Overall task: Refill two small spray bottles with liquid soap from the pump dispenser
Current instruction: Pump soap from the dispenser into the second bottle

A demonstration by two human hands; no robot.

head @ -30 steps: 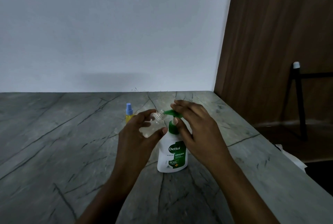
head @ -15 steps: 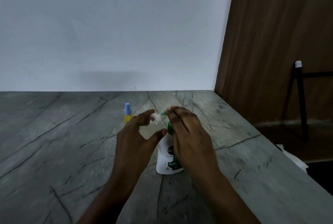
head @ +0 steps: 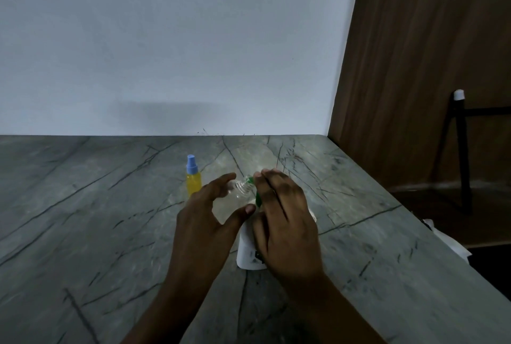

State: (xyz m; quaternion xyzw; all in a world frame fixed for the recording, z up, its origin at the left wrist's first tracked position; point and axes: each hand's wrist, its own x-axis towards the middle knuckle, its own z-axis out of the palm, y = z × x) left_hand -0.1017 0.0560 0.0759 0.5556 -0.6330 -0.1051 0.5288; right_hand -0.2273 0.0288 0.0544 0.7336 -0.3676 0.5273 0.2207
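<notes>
Clear, capless bottle [head: 235, 197] lies tilted in the left hand [head: 204, 222], pinched between thumb and fingers, neck at the green spout. Right hand [head: 284, 219] presses flat on the white dispenser [head: 247, 252]; behind stands a yellow bottle [head: 193, 182].

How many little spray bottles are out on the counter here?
2. A yellow spray bottle with a blue cap stands on the counter, behind the left hand. A clear uncapped bottle is held tilted in that hand, its neck at the green pump spout. None appear hidden.
</notes>
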